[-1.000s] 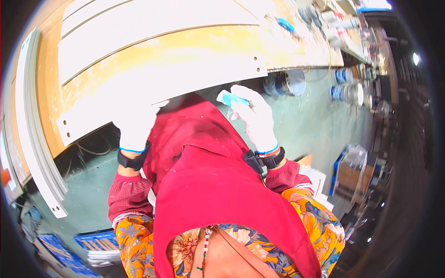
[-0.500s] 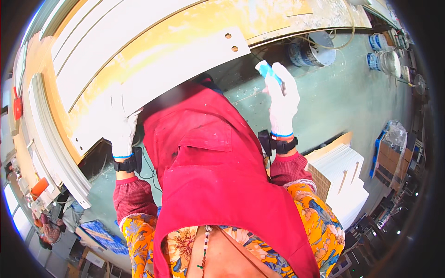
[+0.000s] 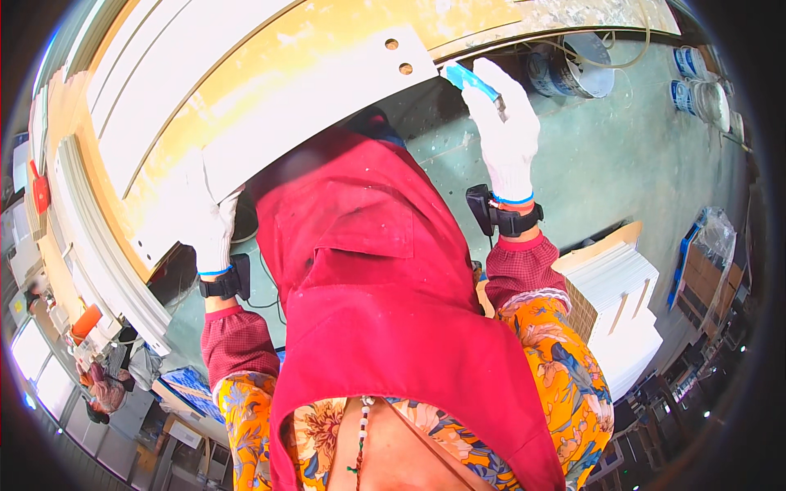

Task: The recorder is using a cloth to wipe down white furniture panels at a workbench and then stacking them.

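A long white board (image 3: 327, 110) with two round holes near its right end lies along the workbench's near edge. My left hand (image 3: 211, 217), in a white knit glove, grips the board's near edge toward its left end. Glare washes out the fingertips on top. My right hand (image 3: 506, 123), gloved too, is closed round a small blue hand tool (image 3: 471, 79). The tool's pale tip is at the right end of the board, close to the holes. Whether it touches the board I cannot tell, nor what kind of tool it is.
Other white panels (image 3: 151, 74) lie further back on the yellowish workbench (image 3: 483, 24). White strips (image 3: 106, 237) are stacked at left. Buckets (image 3: 585, 69) stand on the floor beyond my right hand, with a hose nearby. A stack of white boards (image 3: 614, 303) sits at right.
My right hand has moved up and slightly right, bringing the blue tool from off the board to its right end. The left hand keeps its place on the edge.
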{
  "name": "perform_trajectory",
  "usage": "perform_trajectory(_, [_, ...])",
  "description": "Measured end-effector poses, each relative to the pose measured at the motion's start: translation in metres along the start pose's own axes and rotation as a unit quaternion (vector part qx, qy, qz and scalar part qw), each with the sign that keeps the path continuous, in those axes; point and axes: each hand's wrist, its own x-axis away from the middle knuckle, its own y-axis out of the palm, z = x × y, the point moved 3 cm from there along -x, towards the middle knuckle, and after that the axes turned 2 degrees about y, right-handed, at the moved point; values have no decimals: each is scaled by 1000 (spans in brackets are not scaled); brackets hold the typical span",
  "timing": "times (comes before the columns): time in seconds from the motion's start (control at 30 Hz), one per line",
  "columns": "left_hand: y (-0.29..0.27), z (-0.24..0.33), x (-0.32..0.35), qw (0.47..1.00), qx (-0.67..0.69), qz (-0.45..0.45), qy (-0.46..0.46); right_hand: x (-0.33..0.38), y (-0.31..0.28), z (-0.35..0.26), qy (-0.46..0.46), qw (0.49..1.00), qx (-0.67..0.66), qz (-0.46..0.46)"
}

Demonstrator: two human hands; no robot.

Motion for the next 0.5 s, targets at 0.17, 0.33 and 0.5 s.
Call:
perform_trajectory(0.17, [-1,0,0,1000,1,-3,-6,1,-1,-11,55,998,-12,23])
perform_trajectory(0.33, [5,-5,3,999,14,-33,-40,-4,-3,-3,-3,993,118,-26])
perform_trajectory(0.5, [18,-26,9,988,108,-95,-65,4,-7,-10,78,992,98,5])
